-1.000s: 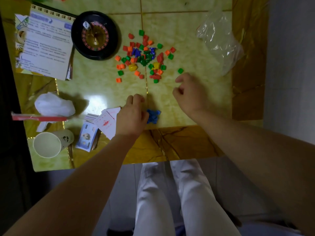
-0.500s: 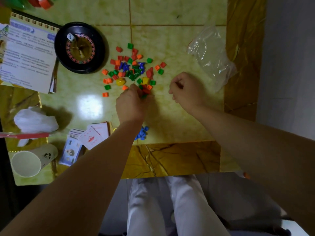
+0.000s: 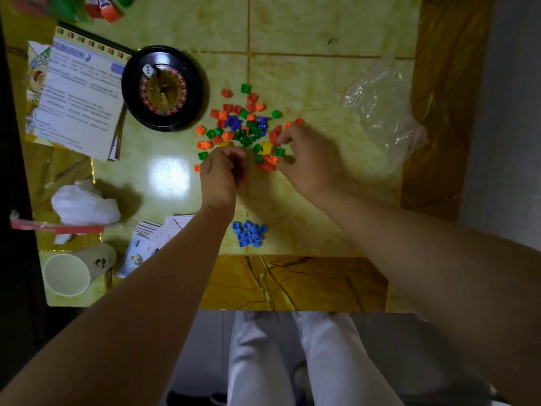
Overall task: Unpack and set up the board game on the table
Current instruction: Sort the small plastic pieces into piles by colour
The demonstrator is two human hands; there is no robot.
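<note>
Since half a second ago, the right hand (image 3: 310, 161) is reaching into the right edge of the pile of coloured pieces (image 3: 246, 127), where before it was sitting curled beside it. Its forefinger and thumb are standing apart, touching red and orange pieces, with a green one lying between them. The left hand (image 3: 221, 175) is staying at the pile's near edge with its fingers curled tightly; motion blur is hiding whether they are pinching a piece. The pile is lying at the middle of the table (image 3: 322, 39), red, orange, green, blue and yellow pieces mixed together. A separate cluster of blue pieces (image 3: 248, 233) is sitting nearer the person, between the two forearms. Just left of the pile, a black roulette wheel (image 3: 162, 88) is carrying a white die (image 3: 149, 71) on its rim and overlapping a printed rule sheet (image 3: 79, 95). A clear plastic bag (image 3: 383, 112) is lying to the right. Cards (image 3: 164, 230), crumpled tissue (image 3: 85, 205) and a paper cup (image 3: 70, 273) are lying at the near left.
</note>
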